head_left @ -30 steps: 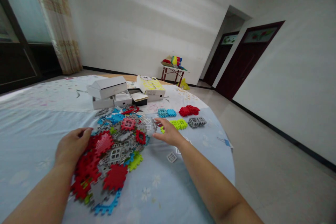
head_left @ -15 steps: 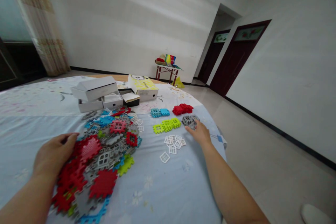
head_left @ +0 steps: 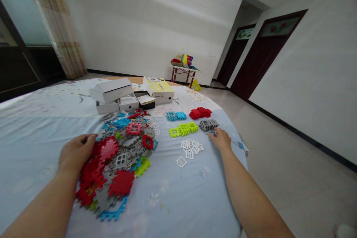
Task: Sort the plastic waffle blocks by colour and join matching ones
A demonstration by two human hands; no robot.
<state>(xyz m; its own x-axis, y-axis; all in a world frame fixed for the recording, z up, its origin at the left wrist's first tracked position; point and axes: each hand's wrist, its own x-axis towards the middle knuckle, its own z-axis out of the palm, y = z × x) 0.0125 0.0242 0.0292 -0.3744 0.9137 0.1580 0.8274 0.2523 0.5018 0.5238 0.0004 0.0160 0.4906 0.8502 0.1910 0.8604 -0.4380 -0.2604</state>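
Note:
A heap of toothed plastic building tiles (head_left: 122, 183) in red, grey, blue and green covers the left middle of the table. At its left edge rests my left hand (head_left: 75, 153), fingers curled in; whatever they hold is hidden. My right hand (head_left: 222, 140) is closed on a grey building tile (head_left: 212, 132), partly covered by the fingers, just in front of a grey row of tiles (head_left: 208, 124). Sorted around it are green tiles (head_left: 184, 129), blue tiles (head_left: 176, 115), red tiles (head_left: 200, 112) and loose white window frames (head_left: 192, 146).
White boxes (head_left: 113, 90), a black box (head_left: 150, 105) and a yellow-and-white box (head_left: 158, 89) stand behind the heap. The round table has a pale blue floral cloth (head_left: 178, 197); its edge curves down along my right arm. A small side table (head_left: 184, 69) stands by the wall.
My view has shifted, so the table's contents appear further right. My right hand has drawn back slightly from the grey row, uncovering more of it. My left hand stays at the heap's edge.

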